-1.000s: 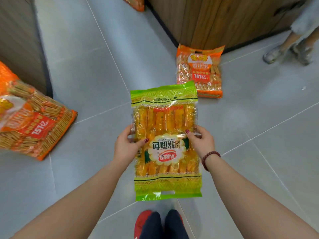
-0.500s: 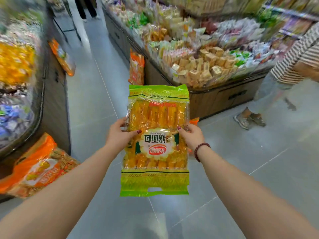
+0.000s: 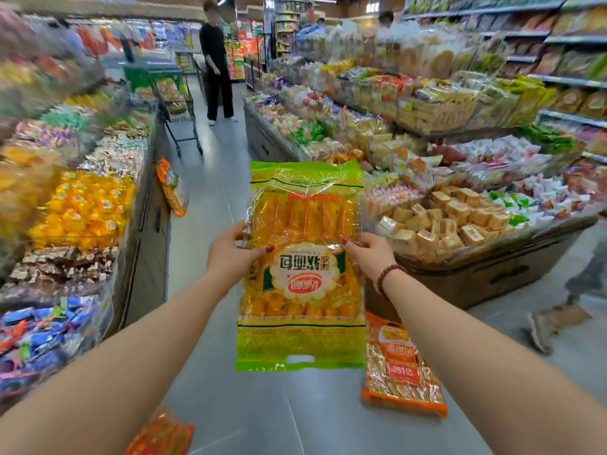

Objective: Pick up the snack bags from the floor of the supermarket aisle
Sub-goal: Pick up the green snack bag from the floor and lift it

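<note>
**Both hands held a green-and-yellow snack bag (image 3: 300, 205) up in the aisle, clear of the floor (image 3: 262, 415).**

The left hand (image 3: 230, 254) and the right hand (image 3: 369, 257) each pinched a side edge of the bag near its middle, thumbs pressed across the front. The bag hung upright with its label upside down. An orange snack bag (image 3: 402, 369) lay on the floor at the foot of the right display. A second orange bag (image 3: 161, 435) lay at lower left, and a third orange bag (image 3: 172, 188) leaned against the left display.

Green-and-yellow snack bag (image 3: 300, 267); orange bags (image 3: 402, 366) on grey floor (image 3: 262, 415)
</note>
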Tool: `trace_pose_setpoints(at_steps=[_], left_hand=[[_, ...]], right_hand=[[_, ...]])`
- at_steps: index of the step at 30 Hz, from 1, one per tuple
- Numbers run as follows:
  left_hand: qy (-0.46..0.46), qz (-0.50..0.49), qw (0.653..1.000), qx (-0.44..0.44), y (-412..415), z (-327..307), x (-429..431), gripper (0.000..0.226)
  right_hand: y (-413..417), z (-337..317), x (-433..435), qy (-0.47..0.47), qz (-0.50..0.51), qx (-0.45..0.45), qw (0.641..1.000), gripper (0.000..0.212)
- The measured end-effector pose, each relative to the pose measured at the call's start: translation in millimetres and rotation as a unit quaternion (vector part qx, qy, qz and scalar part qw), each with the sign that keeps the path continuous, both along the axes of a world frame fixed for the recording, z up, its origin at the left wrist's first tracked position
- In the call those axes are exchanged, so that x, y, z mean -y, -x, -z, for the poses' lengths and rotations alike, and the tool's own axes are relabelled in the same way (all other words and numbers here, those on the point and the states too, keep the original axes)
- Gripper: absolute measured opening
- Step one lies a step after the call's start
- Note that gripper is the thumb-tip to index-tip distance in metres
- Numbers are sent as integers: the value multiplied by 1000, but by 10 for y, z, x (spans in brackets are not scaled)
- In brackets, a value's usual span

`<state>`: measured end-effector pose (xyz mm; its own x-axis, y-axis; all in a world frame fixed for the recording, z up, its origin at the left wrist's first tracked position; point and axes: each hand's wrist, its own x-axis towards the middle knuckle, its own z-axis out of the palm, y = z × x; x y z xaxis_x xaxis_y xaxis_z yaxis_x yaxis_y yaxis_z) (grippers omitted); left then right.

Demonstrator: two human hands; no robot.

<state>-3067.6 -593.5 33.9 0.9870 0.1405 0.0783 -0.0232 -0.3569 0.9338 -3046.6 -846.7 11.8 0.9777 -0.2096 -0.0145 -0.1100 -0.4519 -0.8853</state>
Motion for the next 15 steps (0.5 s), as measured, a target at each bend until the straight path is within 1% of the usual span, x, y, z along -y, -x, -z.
trace_pose_setpoints(at_steps=[3,5,11,13,15], left_hand=[[-20,-11,1000,-1,-588,-125,-373,55],[-19,-10,1000,-2,-979,-201,-570,58],[-17,-14,1000,12,-2151,-273,-911,38],[-21,-27,999,15,-2612,-239,-996,37],[-28,-42,999,19,-3085,-216,-1068,45]], right_hand=[[-595,-99,-358,-18,-5,-3,1000,47],[-992,-168,-554,-25,-4,0,1000,48],[-2222,-221,-910,-31,-10,9,999,42],[-2722,-208,-989,-32,-21,10,999,37],[-3262,-212,-1061,-33,-42,11,998,34]])
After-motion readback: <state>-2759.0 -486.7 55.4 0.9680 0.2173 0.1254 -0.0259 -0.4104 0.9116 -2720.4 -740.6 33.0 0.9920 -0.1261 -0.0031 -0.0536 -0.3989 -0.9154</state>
